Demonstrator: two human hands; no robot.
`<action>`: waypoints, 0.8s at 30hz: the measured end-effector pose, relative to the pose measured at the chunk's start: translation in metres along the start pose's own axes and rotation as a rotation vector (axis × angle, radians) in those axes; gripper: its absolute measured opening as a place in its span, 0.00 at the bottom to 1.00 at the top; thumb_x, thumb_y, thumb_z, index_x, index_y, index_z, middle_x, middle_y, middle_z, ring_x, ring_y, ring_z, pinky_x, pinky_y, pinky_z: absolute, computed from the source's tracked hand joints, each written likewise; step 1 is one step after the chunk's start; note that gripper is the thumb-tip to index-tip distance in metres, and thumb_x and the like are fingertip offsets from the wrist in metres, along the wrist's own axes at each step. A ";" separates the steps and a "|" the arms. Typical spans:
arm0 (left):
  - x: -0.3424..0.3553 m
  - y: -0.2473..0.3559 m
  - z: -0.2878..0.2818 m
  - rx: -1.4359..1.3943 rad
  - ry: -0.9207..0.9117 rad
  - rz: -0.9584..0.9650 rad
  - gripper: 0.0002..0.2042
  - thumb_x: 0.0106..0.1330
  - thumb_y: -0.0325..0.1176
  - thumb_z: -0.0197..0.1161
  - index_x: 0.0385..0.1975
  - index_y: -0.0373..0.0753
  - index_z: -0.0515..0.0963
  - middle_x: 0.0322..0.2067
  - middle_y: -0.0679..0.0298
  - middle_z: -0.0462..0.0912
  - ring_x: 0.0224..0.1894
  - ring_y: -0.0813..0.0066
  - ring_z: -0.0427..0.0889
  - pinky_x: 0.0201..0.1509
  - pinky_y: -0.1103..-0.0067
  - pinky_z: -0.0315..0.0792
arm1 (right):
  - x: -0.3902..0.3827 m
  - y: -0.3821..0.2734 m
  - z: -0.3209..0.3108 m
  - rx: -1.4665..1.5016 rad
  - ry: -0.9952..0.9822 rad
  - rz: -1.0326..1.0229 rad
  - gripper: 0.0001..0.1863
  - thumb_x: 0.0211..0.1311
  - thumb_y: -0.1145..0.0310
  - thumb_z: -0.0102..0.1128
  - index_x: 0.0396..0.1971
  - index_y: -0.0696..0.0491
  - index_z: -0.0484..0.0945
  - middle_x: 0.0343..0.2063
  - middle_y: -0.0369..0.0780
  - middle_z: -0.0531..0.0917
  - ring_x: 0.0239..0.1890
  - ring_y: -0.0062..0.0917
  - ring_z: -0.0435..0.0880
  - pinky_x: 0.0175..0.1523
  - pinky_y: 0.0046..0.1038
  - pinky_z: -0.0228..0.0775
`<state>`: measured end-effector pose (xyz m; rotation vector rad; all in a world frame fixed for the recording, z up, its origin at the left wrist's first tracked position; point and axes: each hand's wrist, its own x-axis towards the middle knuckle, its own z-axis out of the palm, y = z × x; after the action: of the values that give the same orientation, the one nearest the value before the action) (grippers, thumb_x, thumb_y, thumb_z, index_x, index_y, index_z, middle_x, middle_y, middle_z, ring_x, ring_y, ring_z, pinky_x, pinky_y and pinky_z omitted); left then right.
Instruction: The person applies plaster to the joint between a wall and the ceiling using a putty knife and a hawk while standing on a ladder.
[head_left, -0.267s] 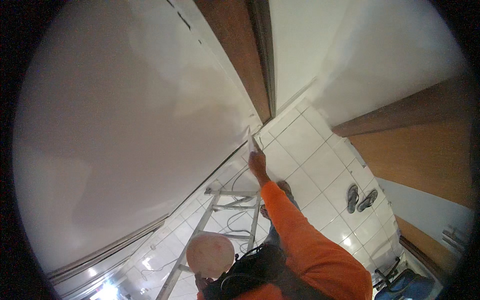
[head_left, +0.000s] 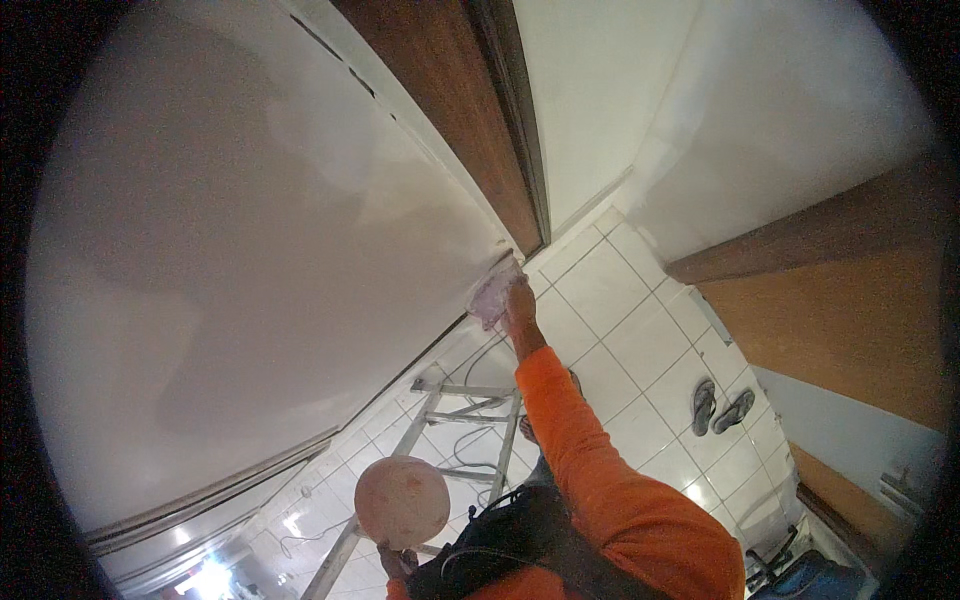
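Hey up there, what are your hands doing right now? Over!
Right hand presses a pale rag on the white wall. Left hand holds a round pinkish bowl low. Ladder below; nothing blocking the rag.

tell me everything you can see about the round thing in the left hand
The round disc looks like a flat, circular plate or hawk, pale pinkish-cream with a mottled, smeared surface, as if coated with plaster or filler. It is tilted with its broad face toward the camera. The left hand grips it from below at the lower edge, only the fingers showing. It sits low in the view, in front of the metal ladder, touching nothing else visible.
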<state>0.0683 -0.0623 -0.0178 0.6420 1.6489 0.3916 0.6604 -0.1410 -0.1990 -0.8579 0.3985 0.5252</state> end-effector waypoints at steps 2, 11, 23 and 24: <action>-0.011 0.002 0.017 -0.037 0.008 0.069 0.26 0.56 0.56 0.58 0.45 0.42 0.67 0.29 0.63 0.73 0.16 0.74 0.67 0.13 0.82 0.62 | -0.002 -0.011 0.006 0.092 -0.007 0.035 0.26 0.66 0.60 0.44 0.62 0.52 0.59 0.41 0.40 0.75 0.43 0.29 0.75 0.47 0.34 0.72; -0.037 -0.012 0.022 0.070 0.174 0.079 0.21 0.60 0.51 0.54 0.42 0.39 0.70 0.30 0.61 0.74 0.14 0.74 0.67 0.15 0.79 0.64 | -0.150 -0.162 0.131 -0.499 -0.246 -0.441 0.26 0.66 0.72 0.40 0.65 0.53 0.57 0.45 0.41 0.78 0.28 0.15 0.71 0.38 0.18 0.70; -0.056 0.086 0.036 0.114 0.124 0.382 0.19 0.60 0.49 0.54 0.41 0.39 0.70 0.30 0.61 0.74 0.14 0.74 0.68 0.16 0.79 0.63 | -0.115 -0.042 -0.065 -1.020 -0.260 -0.667 0.15 0.63 0.64 0.47 0.44 0.58 0.70 0.41 0.45 0.75 0.43 0.36 0.75 0.55 0.38 0.66; -0.058 0.090 0.036 0.129 0.119 0.390 0.19 0.61 0.49 0.54 0.41 0.38 0.70 0.30 0.61 0.74 0.14 0.74 0.68 0.16 0.79 0.63 | -0.105 -0.035 -0.063 -0.954 -0.255 -0.719 0.12 0.61 0.67 0.47 0.39 0.59 0.73 0.40 0.47 0.75 0.45 0.37 0.74 0.54 0.37 0.65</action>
<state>0.1251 -0.0307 0.0747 1.0610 1.6691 0.6167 0.5892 -0.2387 -0.1599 -1.7256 -0.4519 0.1127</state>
